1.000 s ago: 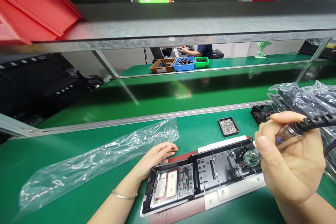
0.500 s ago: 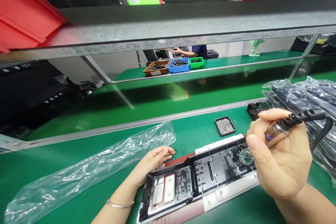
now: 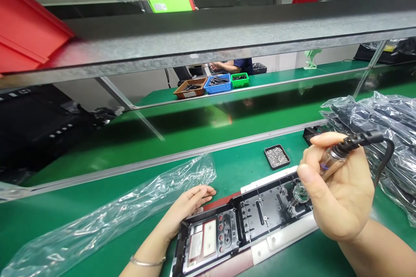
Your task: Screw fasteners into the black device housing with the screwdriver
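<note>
Red bin [image 3: 30,26] up on the metal shelf [image 3: 201,26], L side; brown [image 3: 190,88], blue [image 3: 217,83] & green trays [image 3: 239,80] w/ blk parts, bkgd bench [image 3: 276,74].

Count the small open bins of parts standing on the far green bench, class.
3, in a row: the brown bin on the left, the blue bin in the middle, the green bin on the right. Others may be hidden.

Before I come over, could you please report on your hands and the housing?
Right hand gripping corded tool over black housing; left hand at its edge. Plastic bag nearby, not over it.
</note>
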The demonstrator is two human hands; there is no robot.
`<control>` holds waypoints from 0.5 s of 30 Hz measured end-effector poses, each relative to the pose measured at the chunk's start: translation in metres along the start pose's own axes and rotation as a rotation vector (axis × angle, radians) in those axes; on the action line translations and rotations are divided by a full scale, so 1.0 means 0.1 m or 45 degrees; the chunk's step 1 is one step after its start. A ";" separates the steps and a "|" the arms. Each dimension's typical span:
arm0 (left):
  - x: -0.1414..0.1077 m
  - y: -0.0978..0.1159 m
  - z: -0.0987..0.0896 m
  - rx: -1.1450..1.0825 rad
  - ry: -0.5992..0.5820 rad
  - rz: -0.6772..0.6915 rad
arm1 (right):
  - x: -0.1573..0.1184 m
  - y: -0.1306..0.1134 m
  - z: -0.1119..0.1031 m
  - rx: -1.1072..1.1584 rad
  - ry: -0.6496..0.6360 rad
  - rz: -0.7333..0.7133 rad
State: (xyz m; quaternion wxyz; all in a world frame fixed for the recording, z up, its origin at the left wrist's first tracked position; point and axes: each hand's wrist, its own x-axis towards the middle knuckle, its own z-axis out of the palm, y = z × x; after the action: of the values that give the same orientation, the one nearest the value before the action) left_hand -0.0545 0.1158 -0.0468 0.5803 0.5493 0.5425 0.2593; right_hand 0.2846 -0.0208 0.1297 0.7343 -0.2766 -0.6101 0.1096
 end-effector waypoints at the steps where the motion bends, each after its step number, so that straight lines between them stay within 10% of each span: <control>1: 0.00 0.00 0.00 0.002 0.001 -0.001 | 0.00 0.00 0.00 0.000 0.000 -0.001; 15: 0.02 -0.06 -0.05 -0.029 -0.033 0.001 | 0.01 -0.01 -0.01 -0.023 -0.004 0.002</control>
State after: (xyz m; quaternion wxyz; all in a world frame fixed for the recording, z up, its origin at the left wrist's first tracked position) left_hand -0.0606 0.1178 -0.0524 0.5934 0.5463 0.5316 0.2585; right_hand 0.2856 -0.0215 0.1307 0.7308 -0.2835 -0.6120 0.1050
